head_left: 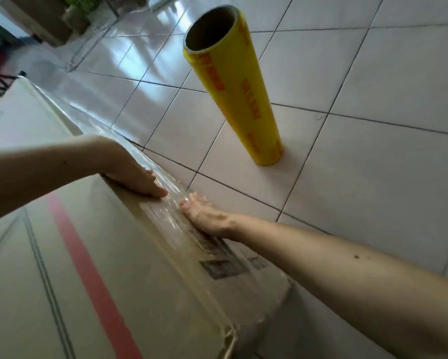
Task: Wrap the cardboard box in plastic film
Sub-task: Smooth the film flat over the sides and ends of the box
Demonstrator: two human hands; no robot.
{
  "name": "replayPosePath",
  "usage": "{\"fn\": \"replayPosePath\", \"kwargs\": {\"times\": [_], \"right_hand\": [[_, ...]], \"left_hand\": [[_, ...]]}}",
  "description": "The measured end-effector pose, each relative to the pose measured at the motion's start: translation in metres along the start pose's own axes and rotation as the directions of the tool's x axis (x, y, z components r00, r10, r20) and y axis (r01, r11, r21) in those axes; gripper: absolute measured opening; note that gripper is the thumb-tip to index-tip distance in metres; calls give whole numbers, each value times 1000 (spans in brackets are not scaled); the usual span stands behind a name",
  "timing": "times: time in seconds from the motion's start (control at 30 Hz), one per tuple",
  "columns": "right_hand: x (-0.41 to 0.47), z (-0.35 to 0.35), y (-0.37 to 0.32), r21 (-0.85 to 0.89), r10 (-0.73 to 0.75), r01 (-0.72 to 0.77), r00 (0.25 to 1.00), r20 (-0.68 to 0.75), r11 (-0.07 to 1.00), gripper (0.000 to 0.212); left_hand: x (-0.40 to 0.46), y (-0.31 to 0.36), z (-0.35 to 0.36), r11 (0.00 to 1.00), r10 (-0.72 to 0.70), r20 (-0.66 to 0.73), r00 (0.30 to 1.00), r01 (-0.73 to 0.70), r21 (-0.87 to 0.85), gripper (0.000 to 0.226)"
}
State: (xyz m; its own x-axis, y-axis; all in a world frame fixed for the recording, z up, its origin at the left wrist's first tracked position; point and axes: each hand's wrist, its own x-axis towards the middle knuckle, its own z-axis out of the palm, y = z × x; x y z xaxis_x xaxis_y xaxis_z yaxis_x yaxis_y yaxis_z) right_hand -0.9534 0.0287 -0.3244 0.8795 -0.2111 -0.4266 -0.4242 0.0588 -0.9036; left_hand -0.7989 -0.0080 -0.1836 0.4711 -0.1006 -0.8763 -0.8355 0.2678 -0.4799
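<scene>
Cardboard box (93,255) fills lower left of head view, sitting on white tiled floor (373,177). Red tape stripe (88,268) runs across box top; printed label (222,265) on the side face nr right forearm. Clear plastic film (165,216) lies over the box's far top edge and down the side, wrinkled and shiny, stretching along the edge twd upper left.

Left hand (132,172) flat on the film at the top edge, fingers straight, palm down, pressing; not gripping anything. Right hand (204,213) on the film at the edge/side face just beside left hand, fingers extended and pressed vs the film; fingertips a bit blurred but no curl seen, so open-flat too. Fingertips of both hands near each other, small gap btwn.

Yellow film roll (241,92) stands upright on floor, apart from box, hollow cardboard core visible at top, orange print on wrapper. Bkgd top left: blurred items, can't ID.
</scene>
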Motion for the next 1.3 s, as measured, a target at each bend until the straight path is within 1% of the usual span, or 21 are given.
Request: {"fn": "replayPosePath", "kwargs": {"times": [0.03,0.07,0.1,0.13,0.2,0.23,0.27,0.3,0.37,0.43,0.47,0.53,0.6,0.77,0.83,0.97,1.1,1.2,1.3], "right_hand": [[2,0,-3,11,-30,30,999,28,999,63],[5,-1,-2,39,-34,31,998,61,999,64],[5,-3,-1,68,-21,16,996,81,998,66],[6,-5,4,84,-22,15,996,87,996,68],[9,-12,8,96,-19,8,994,111,995,71],[12,-16,9,98,-19,9,994,105,995,72],[16,-18,8,86,-37,29,995,91,996,74],[19,-16,7,77,-53,47,996,70,996,74],[21,-5,6,65,-59,55,996,61,996,72],[25,7,11,93,-53,46,995,79,995,73],[27,9,13,102,-55,46,995,78,994,74],[28,12,13,122,-57,50,997,56,991,76],[27,10,12,133,-55,45,996,73,990,76],[35,-3,10,48,-49,42,987,150,998,79],[49,-10,5,59,-12,2,985,172,998,76],[83,-14,-6,63,28,-38,989,147,997,68],[105,-11,-7,79,18,-28,992,127,996,65],[125,-18,-11,116,24,-37,993,113,993,62],[153,-21,-36,115,17,-29,994,104,993,61]], "left_hand": [[5,1,-1,998,32,40,999,-30,-53,95],[13,-4,-2,996,24,46,999,-19,-91,83],[17,-8,-6,990,4,24,1000,-1,-141,78],[16,-10,-8,984,-16,-3,1000,15,-178,77],[33,-12,-6,989,-54,-119,991,37,-141,77],[39,-10,-7,993,-73,-144,987,58,-104,76],[42,-9,-7,993,-95,-129,987,84,-86,76],[45,-7,-7,990,-107,-105,989,97,-104,75],[50,-6,-5,988,-94,-79,992,83,-134,71],[46,-4,-2,985,-94,-62,994,84,-151,77],[48,-5,-1,985,-100,-76,992,88,-151,79],[48,-9,-1,984,-116,-83,990,103,-145,80],[44,-8,0,983,-120,-74,990,108,-145,81],[34,-8,2,983,-124,-91,988,109,-146,79],[30,-6,3,979,-132,-109,985,112,-173,77],[32,-8,1,966,-148,-142,979,113,-231,71],[36,-15,2,943,-234,-107,966,199,-266,73],[40,-20,2,935,-292,-106,950,261,-241,79],[44,-37,4,910,-344,-118,931,300,-285,83]]}}
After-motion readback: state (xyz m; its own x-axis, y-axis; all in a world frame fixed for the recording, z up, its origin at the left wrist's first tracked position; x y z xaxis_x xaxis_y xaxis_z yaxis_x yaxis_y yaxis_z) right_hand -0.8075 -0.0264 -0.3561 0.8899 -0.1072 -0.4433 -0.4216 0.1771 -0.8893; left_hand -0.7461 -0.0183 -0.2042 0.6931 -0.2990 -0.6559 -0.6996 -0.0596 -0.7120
